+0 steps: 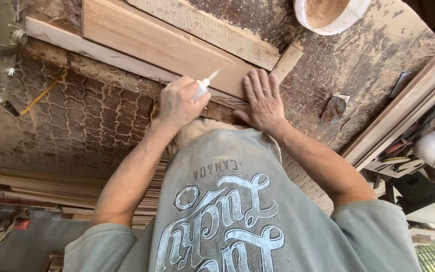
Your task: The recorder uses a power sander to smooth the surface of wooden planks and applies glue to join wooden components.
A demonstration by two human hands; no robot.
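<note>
Left hand [177, 103] clenched around small white tube [203, 85], nozzle aimed at plank [162, 45] edge. Right hand [263, 98] spread flat, pinning plank steady on tabletop [358, 60].

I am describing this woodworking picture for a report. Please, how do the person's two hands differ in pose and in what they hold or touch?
The left hand is closed around a small white tube with a pointed nozzle; the right hand holds nothing. The left hand is curled into a fist, while the right hand lies flat, fingers spread, pressing on the wooden board. Both hands are bare and work at the board's near edge on the worn workbench.
</note>
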